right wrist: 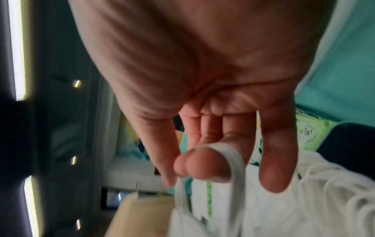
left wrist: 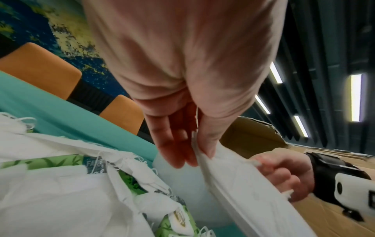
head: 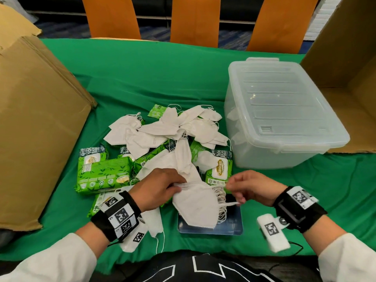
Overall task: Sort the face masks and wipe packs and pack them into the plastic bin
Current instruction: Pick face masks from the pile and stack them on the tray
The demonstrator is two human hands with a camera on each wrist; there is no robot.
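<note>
1. Green cloth covers the desk point(head: 142, 74), with orange chair backs beyond it and cardboard boxes standing at either side.
2. My left hand point(head: 156, 188) pinches the folded top edge of a white face mask point(head: 196, 206) between thumb and fingers; the left wrist view shows the thumb pressed on that edge.
3. My right hand point(head: 251, 187) has its fingers curled through the mask's ear loop point(right wrist: 233, 160), pulling it out to the side.
4. This mask lies on a small stack of masks resting on a dark blue tray point(head: 234, 226) close to me, loops bunched toward the right.
5. I judge the masks light, soft and floppy, with loops that snag on each other; holding the stiffer folded edge seems better than pulling loops alone.
6. A loose pile of masks point(head: 162, 129) lies mid-desk over green wipe packs point(head: 103, 171); I expect the packs to be heavier, squashy and slick, best gripped across the sides.
7. Right of the pile, the clear plastic bin point(head: 284, 115) has its lid on; through the wall I cannot make out any contents.
</note>
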